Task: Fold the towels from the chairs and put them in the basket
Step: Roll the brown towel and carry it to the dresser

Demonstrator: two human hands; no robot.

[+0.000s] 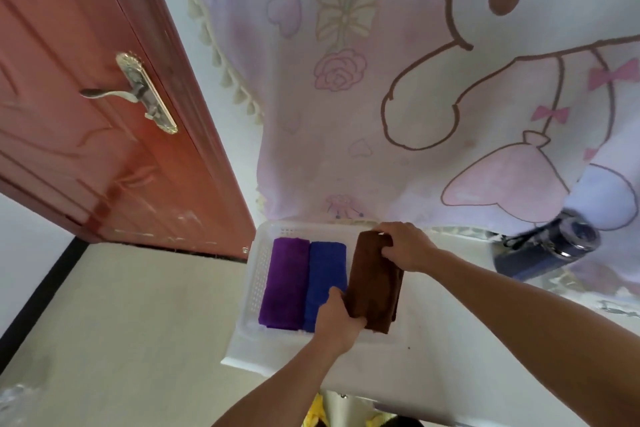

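A white perforated basket (pixel 257 274) sits on a white table. Inside it lie a folded purple towel (pixel 284 284) at the left and a folded blue towel (pixel 325 274) beside it. A folded brown towel (pixel 375 284) is over the basket's right part, just right of the blue one. My left hand (pixel 337 319) grips the brown towel's near end. My right hand (pixel 408 246) grips its far end. Whether the brown towel rests on the basket floor I cannot tell.
A dark blue bottle (pixel 547 250) lies on the table at the right. A pink cartoon-print cloth (pixel 398 97) hangs behind the basket. A red-brown door (pixel 86 107) with a metal handle stands at the left. Pale floor lies left of the table.
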